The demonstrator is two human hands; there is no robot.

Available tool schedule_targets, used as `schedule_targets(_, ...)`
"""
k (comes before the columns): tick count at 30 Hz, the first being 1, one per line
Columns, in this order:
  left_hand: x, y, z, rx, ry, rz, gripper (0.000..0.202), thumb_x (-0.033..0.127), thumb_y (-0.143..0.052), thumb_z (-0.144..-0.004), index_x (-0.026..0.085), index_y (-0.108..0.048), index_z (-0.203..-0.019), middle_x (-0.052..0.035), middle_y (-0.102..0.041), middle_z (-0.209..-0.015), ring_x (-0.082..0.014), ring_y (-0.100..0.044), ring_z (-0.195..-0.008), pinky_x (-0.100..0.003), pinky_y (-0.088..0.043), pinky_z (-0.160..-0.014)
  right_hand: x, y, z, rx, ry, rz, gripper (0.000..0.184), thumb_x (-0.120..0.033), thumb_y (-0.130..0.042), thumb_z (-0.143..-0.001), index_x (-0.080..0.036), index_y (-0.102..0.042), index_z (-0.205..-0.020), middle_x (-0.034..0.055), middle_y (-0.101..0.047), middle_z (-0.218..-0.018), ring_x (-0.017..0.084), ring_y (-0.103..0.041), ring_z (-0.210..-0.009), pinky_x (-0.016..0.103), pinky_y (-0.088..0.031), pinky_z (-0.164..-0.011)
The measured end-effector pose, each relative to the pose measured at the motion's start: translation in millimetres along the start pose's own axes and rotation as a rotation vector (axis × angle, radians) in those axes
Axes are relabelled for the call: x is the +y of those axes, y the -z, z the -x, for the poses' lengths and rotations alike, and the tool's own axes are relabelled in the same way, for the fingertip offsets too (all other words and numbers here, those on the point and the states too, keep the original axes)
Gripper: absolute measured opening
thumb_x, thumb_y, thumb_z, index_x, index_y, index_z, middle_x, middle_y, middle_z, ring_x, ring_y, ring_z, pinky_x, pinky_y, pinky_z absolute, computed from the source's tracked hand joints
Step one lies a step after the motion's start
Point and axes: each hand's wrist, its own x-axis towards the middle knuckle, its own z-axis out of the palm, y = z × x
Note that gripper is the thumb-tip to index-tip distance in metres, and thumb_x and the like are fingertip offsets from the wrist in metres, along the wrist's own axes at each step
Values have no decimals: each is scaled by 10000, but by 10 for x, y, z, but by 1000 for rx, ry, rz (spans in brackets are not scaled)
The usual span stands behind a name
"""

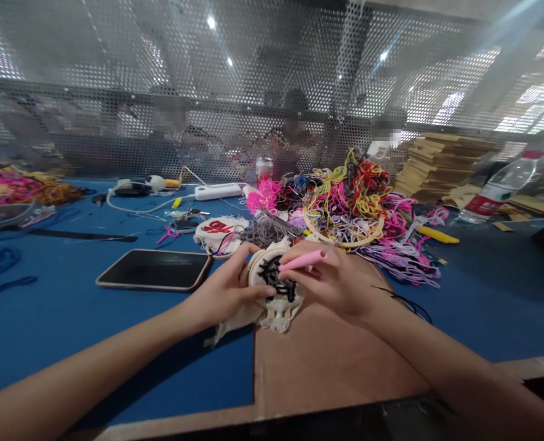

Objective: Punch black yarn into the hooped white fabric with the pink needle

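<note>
My left hand [226, 286] grips a small round embroidery hoop [272, 278] with white cloth and black yarn stitching, its thumb pressed on the front. My right hand [334, 278] holds a pink punch needle tool [302, 261] like a pen, its tip down against the black stitching. A black thread [405, 301] trails from my right hand over the wrist. Both hands work above a brown cardboard sheet [327, 361] on the blue table [70, 331].
A dark tablet [155, 269] lies left of the hoop. Behind it sit another cloth with red stitching [219, 231], a tangled pile of coloured yarn [359, 202], a white power strip [219, 192], a plastic bottle [499, 187] and stacked boards [442, 162]. People sit beyond the mesh screen [272, 92].
</note>
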Motion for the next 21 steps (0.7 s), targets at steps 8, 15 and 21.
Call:
schedule_targets(8, 9, -14, -7, -13, 17, 83, 285, 162, -596, -711, 202, -381, -893, 54, -498, -773, -101, -511, -741, -199, -429, -645, -40, -12, 28, 38, -127, 84, 96, -258, -487, -844, -189, -551, -825, 28, -602, -857, 133, -564, -793, 264, -446, -703)
schedule_targets(15, 9, 4, -15, -31, 30, 68, 282, 165, -588, -712, 199, -377, -896, 34, -515, -800, -122, -520, -776, -238, -446, -680, -17, 2, 38, 72, -146, 95, 117, -274, -440, -863, -187, -513, -835, 39, -587, -879, 140, -562, -785, 277, -454, -687)
schedule_targets(21, 0, 24, -9, -45, 0, 32, 277, 194, -589, -720, 199, -388, -910, 29, -514, -820, -129, -518, -808, -247, -448, -711, -63, 50, 29, 41, -197, 119, 147, -287, -408, -873, -184, -511, -853, 41, -585, -876, 144, -569, -778, 287, -461, -699)
